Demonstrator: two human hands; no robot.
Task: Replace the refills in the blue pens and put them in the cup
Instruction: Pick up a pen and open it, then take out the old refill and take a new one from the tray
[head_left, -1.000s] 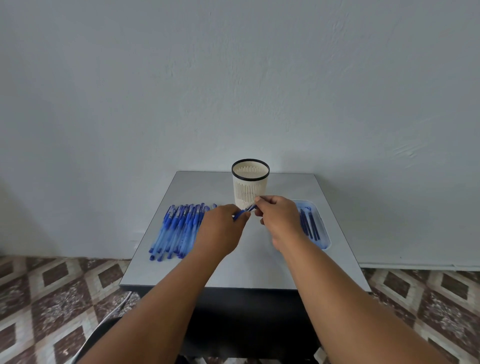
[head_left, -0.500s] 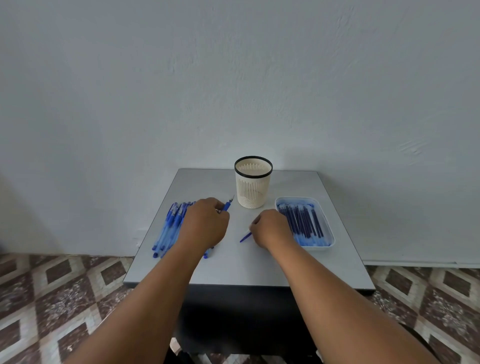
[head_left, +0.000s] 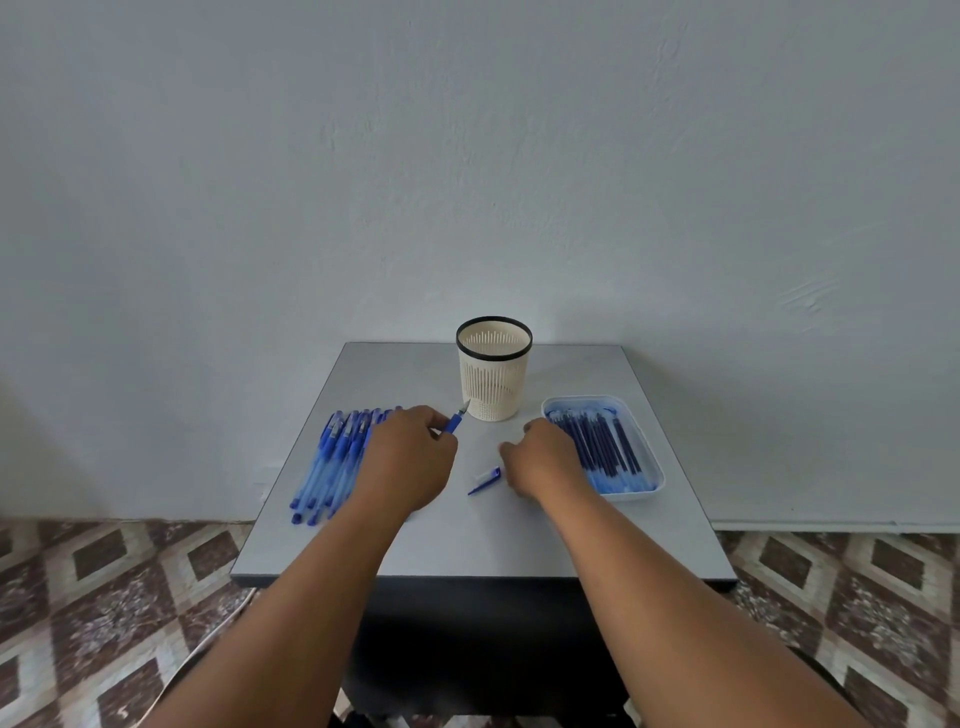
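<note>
Your left hand (head_left: 408, 457) curls around a blue pen (head_left: 456, 420), whose tip sticks out past your knuckles toward the base of the cup (head_left: 494, 370); most of its barrel is hidden inside your fist. Your right hand (head_left: 540, 460) rests low on the table (head_left: 488, 540) with its fingers bent, just beside the pen cap (head_left: 485, 481) lying there; whether the fingertips touch the cap or hold anything, you cannot tell from this angle. The row of pens (head_left: 332, 457) lies left of your left hand, partly covered by it. The tray (head_left: 655, 457) of refills (head_left: 602, 447) sits right of your right hand, its near-left corner hidden behind your wrist.
</note>
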